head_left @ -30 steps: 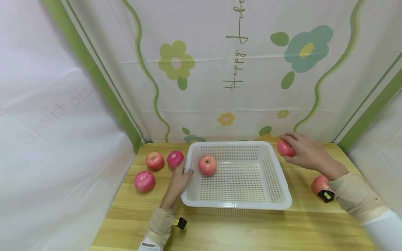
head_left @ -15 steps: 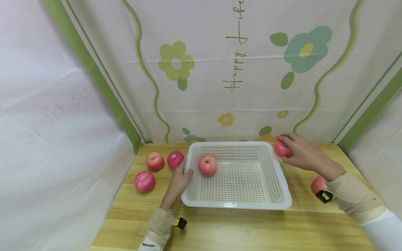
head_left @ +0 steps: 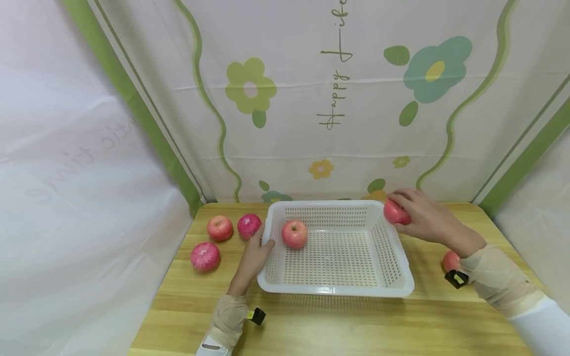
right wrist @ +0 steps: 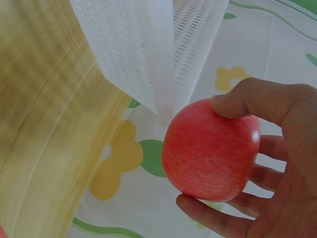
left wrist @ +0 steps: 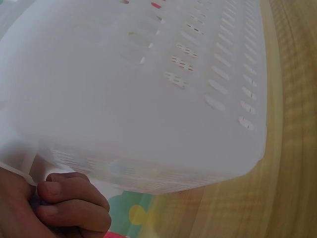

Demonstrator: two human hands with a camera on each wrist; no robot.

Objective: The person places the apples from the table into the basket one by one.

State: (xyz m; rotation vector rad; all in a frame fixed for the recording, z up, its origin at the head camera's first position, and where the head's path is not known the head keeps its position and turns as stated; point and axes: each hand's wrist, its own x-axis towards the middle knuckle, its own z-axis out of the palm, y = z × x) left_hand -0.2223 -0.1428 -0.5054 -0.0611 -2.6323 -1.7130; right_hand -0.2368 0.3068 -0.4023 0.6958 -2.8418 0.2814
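Observation:
In the head view a white perforated plastic basket [head_left: 336, 291] sits mid-table with one red apple [head_left: 294, 234] inside, near its left wall. My left hand [head_left: 255, 256] grips the basket's left rim; in the left wrist view its fingers [left wrist: 79, 203] curl at the rim. At the basket's far right corner, my right hand [head_left: 429, 217] holds another red apple [head_left: 395, 212] above the rim. The right wrist view shows thumb and fingers round that held apple [right wrist: 210, 151], beside the basket's outer corner [right wrist: 158, 89].
Left of the basket lie a red apple [head_left: 220, 228], a dark pink onion [head_left: 249, 226] and a streaked pink onion [head_left: 205, 256]. A further apple [head_left: 451, 261] lies right, partly hidden by my right wrist's camera. A printed curtain [head_left: 285, 123] hangs behind the wooden table [head_left: 338, 331].
My right hand has moved left with its apple, from outside the basket to over its far right corner. The left hand and basket stay put.

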